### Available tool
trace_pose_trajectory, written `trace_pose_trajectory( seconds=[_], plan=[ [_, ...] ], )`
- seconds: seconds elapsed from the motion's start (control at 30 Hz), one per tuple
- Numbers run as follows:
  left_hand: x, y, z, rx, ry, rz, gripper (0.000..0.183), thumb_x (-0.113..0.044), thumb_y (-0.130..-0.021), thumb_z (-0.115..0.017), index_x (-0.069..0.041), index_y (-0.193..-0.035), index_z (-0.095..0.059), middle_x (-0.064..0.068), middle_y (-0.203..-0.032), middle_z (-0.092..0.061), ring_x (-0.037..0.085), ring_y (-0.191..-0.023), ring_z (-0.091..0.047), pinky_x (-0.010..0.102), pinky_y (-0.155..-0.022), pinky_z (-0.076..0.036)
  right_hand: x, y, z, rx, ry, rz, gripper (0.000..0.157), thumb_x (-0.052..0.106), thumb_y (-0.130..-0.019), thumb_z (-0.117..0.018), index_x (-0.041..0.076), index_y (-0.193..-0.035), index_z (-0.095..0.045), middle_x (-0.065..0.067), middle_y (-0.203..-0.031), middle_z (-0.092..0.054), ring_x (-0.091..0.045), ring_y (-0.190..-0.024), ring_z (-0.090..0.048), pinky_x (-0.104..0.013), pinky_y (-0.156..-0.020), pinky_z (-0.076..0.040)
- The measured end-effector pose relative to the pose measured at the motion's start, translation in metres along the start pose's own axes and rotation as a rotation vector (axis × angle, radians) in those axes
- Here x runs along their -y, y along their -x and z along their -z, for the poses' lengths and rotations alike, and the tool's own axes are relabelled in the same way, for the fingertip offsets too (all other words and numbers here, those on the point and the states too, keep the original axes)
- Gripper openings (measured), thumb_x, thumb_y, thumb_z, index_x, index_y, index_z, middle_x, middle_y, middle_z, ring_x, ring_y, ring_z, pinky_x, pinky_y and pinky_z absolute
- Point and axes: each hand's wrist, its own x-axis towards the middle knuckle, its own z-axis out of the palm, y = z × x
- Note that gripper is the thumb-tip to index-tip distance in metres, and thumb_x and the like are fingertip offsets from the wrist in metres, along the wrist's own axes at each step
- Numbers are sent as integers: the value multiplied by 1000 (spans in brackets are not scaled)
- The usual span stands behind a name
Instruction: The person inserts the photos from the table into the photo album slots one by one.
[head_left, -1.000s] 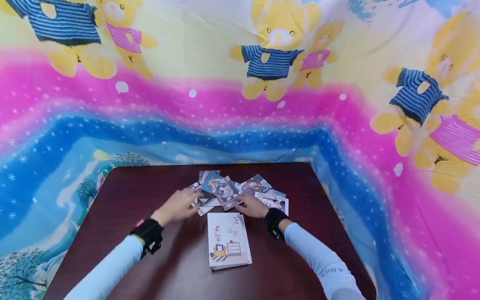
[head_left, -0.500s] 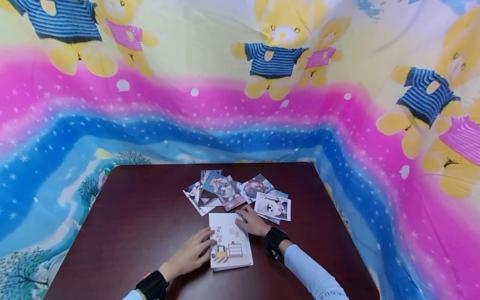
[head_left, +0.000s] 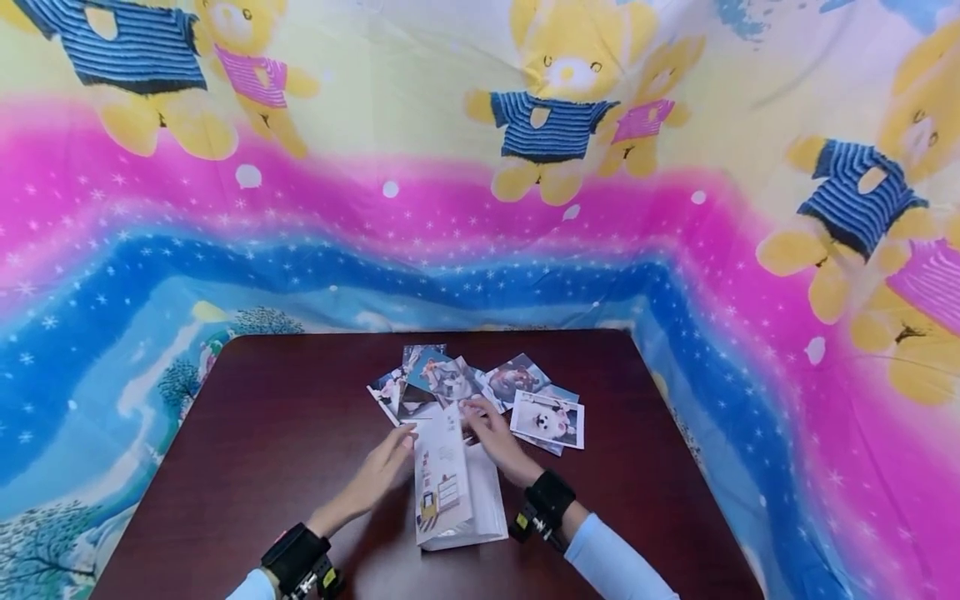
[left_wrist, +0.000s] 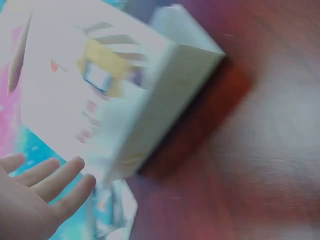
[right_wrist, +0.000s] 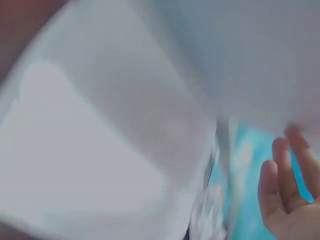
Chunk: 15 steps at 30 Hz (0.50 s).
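A white photo album (head_left: 441,467) with a small drawn room on its cover lies on the table, its cover raised at the right side. White inner pages (head_left: 489,492) show below it. My right hand (head_left: 495,437) pinches the cover near its top right corner; in the right wrist view, its fingers (right_wrist: 287,175) reach the cover's underside. Beside the spine, my left hand (head_left: 378,468) has its fingers stretched out near the upper left corner. In the left wrist view that hand's fingers (left_wrist: 55,187) are straight and spread, with the album's spine (left_wrist: 155,110) nearby.
Several animal photos lie overlapped behind the album, among them a grey one (head_left: 452,379) and a brown one (head_left: 517,377). A white-bordered dog photo (head_left: 547,419) lies at their right. The dark red table (head_left: 300,400) ends at a bear-printed cloth (head_left: 480,250).
Both hands have moved from the photos to the album. The right hand has lifted the cover leftward, and the left hand has slid up along the spine side.
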Motion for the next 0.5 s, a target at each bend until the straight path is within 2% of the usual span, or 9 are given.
trace_pose_trajectory(
  seconds=[0.07, 0.13, 0.2, 0.3, 0.37, 0.43, 0.5],
  plan=[
    [-7, -1, 9, -11, 53, 41, 44, -26, -109, -36, -4, -146, -43, 26, -131, -58, 38, -107, -64, 51, -90, -51, 8, 12, -17, 73, 50, 38, 42, 24, -108, -43, -1, -141, -43, -22, -124, -61, -26, -101, -63, -47, -87, -52],
    [-12, -1, 19, -30, 109, 73, 45, -26, -109, -34, -4, -147, -41, 30, -131, -56, 39, -101, -66, 51, -84, -54, 10, 24, -35, 196, 162, 127, 41, 22, -108, -41, 3, -145, -43, -18, -137, -54, -25, -113, -58, -44, -92, -50],
    [-13, -1, 29, -57, 132, 91, 46, -24, -109, -37, -1, -148, -39, 33, -130, -55, 40, -99, -66, 48, -80, -56, 6, 34, -49, 323, 316, 281, 41, 19, -107, -42, 5, -146, -43, -17, -145, -48, -25, -123, -53, -41, -98, -47],
    [-10, -1, 42, -97, 114, 115, 48, -18, -105, -49, 4, -146, -37, 35, -131, -52, 40, -103, -64, 39, -78, -56, -4, 43, -61, 426, 552, 478, 43, 23, -107, -43, 7, -147, -45, -14, -152, -42, -21, -135, -43, -38, -107, -39],
    [-4, 1, 49, -132, 102, 151, 52, -10, -100, -56, 9, -144, -36, 37, -130, -52, 43, -107, -62, 35, -77, -56, -13, 44, -60, 424, 722, 563, 44, 28, -106, -45, 9, -146, -47, -13, -153, -41, -23, -138, -41, -41, -110, -35],
    [4, 3, 55, -167, 92, 217, 56, -4, -96, -60, 10, -144, -35, 37, -131, -50, 46, -111, -59, 35, -78, -55, -23, 44, -52, 393, 896, 571, 48, 37, -105, -46, 15, -147, -47, -10, -155, -39, -24, -139, -39, -43, -111, -34],
    [14, 7, 60, -194, 90, 290, 61, 1, -94, -61, 12, -146, -31, 39, -133, -48, 49, -114, -56, 40, -81, -55, -33, 44, -40, 355, 1049, 565, 51, 43, -104, -46, 17, -148, -46, -10, -156, -36, -29, -140, -38, -47, -112, -32]
  ],
)
